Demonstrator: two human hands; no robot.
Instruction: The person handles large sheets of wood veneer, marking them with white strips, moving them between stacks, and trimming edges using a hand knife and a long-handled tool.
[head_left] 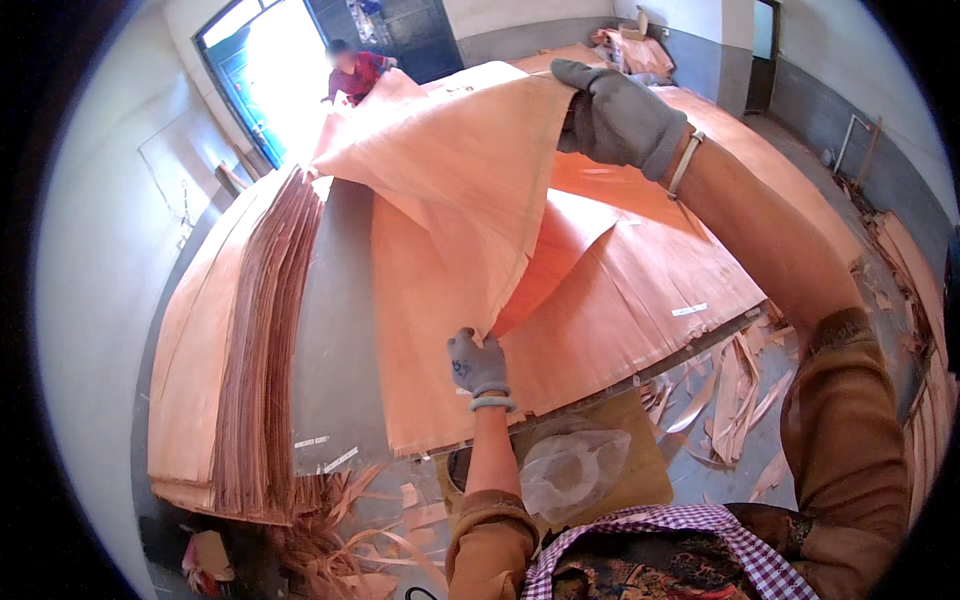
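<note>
Pale wall, veneer scraps on the floor. Head view, from afar: I have the left hand closed on the near end of a sheet, right hand gripping its raised corner. It hangs over more veneer, right of the stack. Part-way, I judge: up, not yet flat. Thin, pinkish-orange, curling.

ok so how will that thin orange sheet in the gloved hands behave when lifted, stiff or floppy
Probably floppy: the sheet bends into broad curves between the left hand and the raised right hand. Likely light for its size, since it looks thin. It may split, as long narrow strips lie scattered nearby.
</note>
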